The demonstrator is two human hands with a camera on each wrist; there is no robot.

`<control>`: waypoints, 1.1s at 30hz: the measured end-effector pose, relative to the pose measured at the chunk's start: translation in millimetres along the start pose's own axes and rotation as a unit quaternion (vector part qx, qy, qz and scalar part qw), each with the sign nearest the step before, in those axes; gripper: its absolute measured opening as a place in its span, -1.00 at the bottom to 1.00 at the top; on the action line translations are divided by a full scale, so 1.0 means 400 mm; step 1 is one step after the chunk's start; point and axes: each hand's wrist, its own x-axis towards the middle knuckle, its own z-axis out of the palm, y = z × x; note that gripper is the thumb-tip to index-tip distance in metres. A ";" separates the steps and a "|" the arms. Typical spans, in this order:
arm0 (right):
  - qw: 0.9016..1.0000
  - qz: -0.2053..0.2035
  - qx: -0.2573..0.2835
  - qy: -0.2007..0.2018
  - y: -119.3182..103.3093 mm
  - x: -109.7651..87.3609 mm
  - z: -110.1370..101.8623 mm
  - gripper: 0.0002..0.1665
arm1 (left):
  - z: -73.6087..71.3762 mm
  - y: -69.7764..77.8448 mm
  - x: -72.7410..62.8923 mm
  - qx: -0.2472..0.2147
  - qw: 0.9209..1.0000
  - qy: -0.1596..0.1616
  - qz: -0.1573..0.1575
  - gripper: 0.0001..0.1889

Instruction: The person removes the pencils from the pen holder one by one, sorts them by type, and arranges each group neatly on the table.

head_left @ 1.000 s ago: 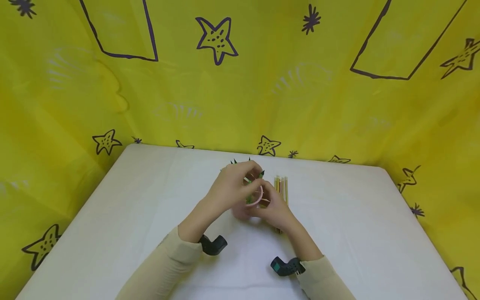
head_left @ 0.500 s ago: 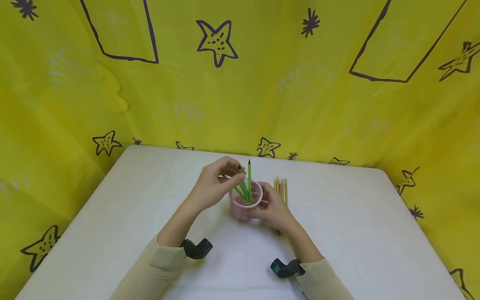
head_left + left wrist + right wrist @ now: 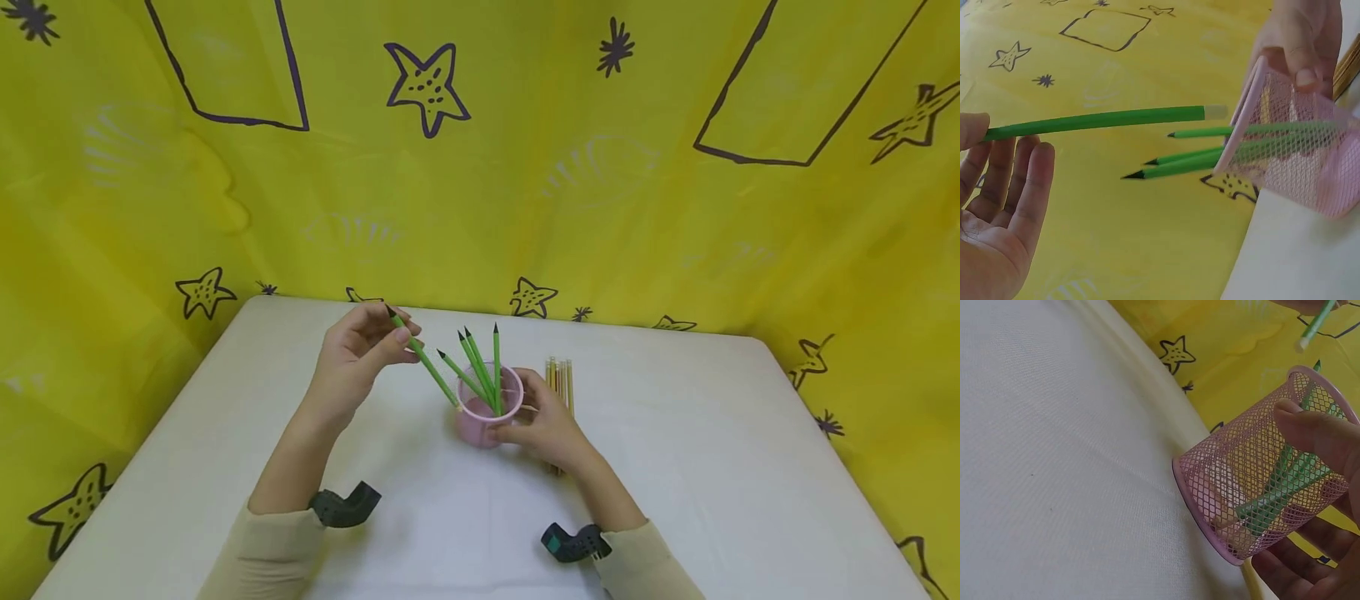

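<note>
A green pencil [image 3: 1116, 120] with a black point and a pale eraser end is pinched near its point between the thumb and fingers of my left hand [image 3: 358, 358]. Its eraser end hangs just off the left rim of a pink mesh pencil cup [image 3: 1241, 469]. My right hand [image 3: 546, 421] grips the cup from the right, thumb on the near side and fingers behind. Several more green pencils [image 3: 480, 371] lean inside the cup, points up. In the right wrist view their lower ends show through the mesh.
A row of several gold-coloured pencils [image 3: 559, 379] lies on the white table [image 3: 697, 467], just right of the cup and partly hidden by my right hand. A yellow curtain [image 3: 480, 183] with drawn stars hangs behind the table. Black wrist cameras [image 3: 347, 505] sit on both wrists.
My left hand has moved from over the cup out to the left, drawing one green pencil out of it. My right hand keeps holding the cup in nearly the same place.
</note>
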 end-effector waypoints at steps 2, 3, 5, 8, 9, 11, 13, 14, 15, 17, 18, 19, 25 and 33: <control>1.000 0.001 0.002 -0.001 0.000 -0.002 -0.001 0.01 | -0.013 0.003 -0.004 -0.002 1.000 0.008 -0.004 -0.81; 1.000 0.000 0.001 -0.003 0.001 -0.002 -0.001 0.01 | -0.019 0.004 -0.007 -0.002 1.000 0.011 -0.004 -0.81; 1.000 -0.001 -0.001 -0.006 0.001 -0.003 0.000 0.00 | -0.030 0.006 -0.010 -0.002 1.000 0.014 -0.004 -0.80; 1.000 -0.004 0.001 -0.010 0.000 -0.003 0.000 -0.01 | -0.042 0.005 -0.011 0.002 1.000 0.017 -0.007 -0.82; 1.000 -0.005 0.001 -0.010 0.000 -0.003 0.000 -0.01 | -0.045 0.004 -0.011 0.006 1.000 0.020 -0.010 -0.82; 1.000 -0.005 0.002 -0.010 -0.001 -0.003 -0.001 -0.01 | -0.050 0.000 -0.009 0.019 0.999 0.024 -0.019 -0.83; 1.000 -0.004 0.005 -0.010 0.000 -0.004 -0.001 -0.01 | -0.055 -0.007 -0.006 0.031 0.999 0.028 -0.031 -0.83; 1.000 -0.004 0.005 -0.009 0.000 -0.004 -0.001 -0.01 | -0.058 -0.011 -0.005 0.036 0.998 0.030 -0.037 -0.83; 1.000 -0.004 0.006 -0.009 0.000 -0.004 -0.001 -0.01 | -0.060 -0.016 -0.003 0.040 0.998 0.031 -0.042 -0.82; 1.000 -0.004 0.008 -0.010 0.001 -0.003 -0.001 -0.01 | -0.065 -0.025 0.000 0.043 0.998 0.028 -0.049 -0.82; 1.000 -0.004 0.007 -0.010 0.001 -0.003 -0.001 -0.01 | -0.067 -0.031 0.002 0.043 0.997 0.026 -0.052 -0.83; 1.000 -0.003 0.006 -0.010 0.001 -0.003 -0.002 -0.01 | -0.068 -0.036 0.004 0.045 0.997 0.024 -0.056 -0.83; 1.000 -0.003 0.005 -0.008 -0.004 -0.001 -0.004 -0.01 | -0.074 -0.082 0.013 0.062 0.993 0.024 -0.098 -0.77; 1.000 -0.007 0.004 -0.008 -0.003 -0.001 -0.004 -0.02 | -0.065 -0.163 0.014 0.066 0.983 0.024 -0.172 -0.69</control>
